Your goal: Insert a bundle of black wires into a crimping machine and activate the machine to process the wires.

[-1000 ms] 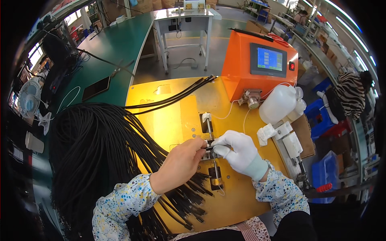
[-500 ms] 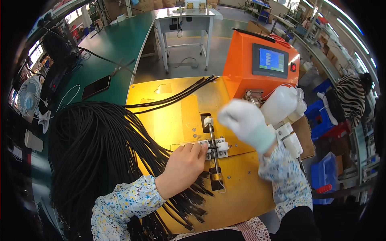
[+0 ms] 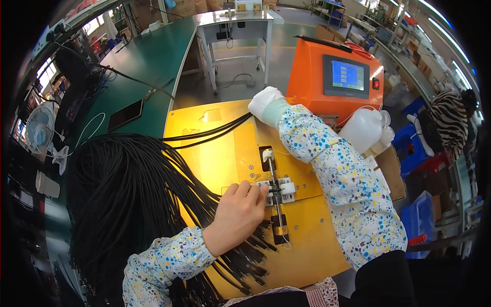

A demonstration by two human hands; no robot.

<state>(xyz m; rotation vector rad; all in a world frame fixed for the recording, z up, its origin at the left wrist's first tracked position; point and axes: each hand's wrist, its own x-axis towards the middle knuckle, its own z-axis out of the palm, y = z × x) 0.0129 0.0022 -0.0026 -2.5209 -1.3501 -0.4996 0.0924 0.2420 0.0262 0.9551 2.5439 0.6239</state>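
Observation:
My left hand (image 3: pixel 239 212) is bare, its fingers pinched together at a small metal clamp fixture (image 3: pixel 288 190). From the fingertips a short black cable end (image 3: pixel 274 190) reaches into the fixture, across a thin metal rod (image 3: pixel 279 211). My right hand (image 3: pixel 267 106), in a white glove, is closed over the far ends of a few black cables (image 3: pixel 209 131). Those cables lie across the yellow work plate (image 3: pixel 302 245); their tips are hidden under the glove. Beside my left arm hangs a thick bundle of black cables (image 3: pixel 117 189), with many ends spread on the plate.
An orange machine box (image 3: pixel 307 71) with a blue touch screen (image 3: pixel 348 75) stands at the far right. White plastic bottles (image 3: pixel 362 130) sit in front of it. On the green table (image 3: pixel 148 56) are a phone (image 3: pixel 126 114) and a small fan (image 3: pixel 41 125).
My right hand has moved away from me and to the left, from above the plate's right side onto the cable ends. My left hand stays at the fixture.

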